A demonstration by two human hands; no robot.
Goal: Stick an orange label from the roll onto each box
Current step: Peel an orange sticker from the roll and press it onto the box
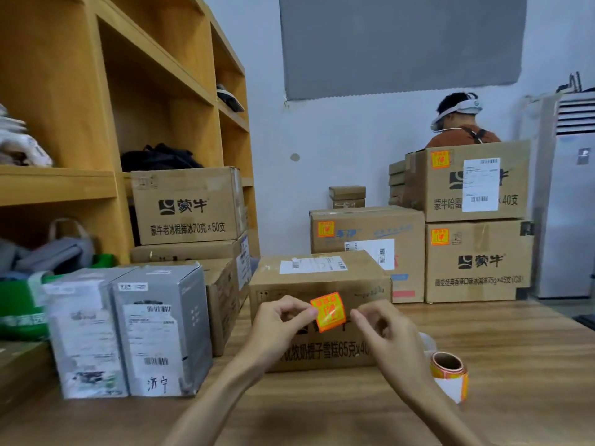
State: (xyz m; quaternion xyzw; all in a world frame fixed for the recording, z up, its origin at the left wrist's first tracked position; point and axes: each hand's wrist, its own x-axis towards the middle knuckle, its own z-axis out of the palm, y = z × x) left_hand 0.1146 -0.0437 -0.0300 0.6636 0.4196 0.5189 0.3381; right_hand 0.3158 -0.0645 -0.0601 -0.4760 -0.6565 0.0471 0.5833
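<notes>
My left hand (283, 320) pinches the left edge of a loose orange label (328, 312), held up in front of a brown cardboard box (363, 284) on the wooden table (515, 365). My right hand (383, 333) hovers just right of the label with fingers curled, and I cannot tell whether it touches the label. The label roll (449, 370) lies on the table to the right of that hand, a white backing strip trailing from it. Behind, three stacked boxes (476, 259) each carry an orange label on the upper left corner.
Two grey boxes (128, 329) stand at the left on the table, with brown boxes (190, 204) stacked behind them. Wooden shelves (96, 123) fill the left side. A person (460, 123) sits behind the far boxes, and a white air conditioner (570, 194) stands at the right.
</notes>
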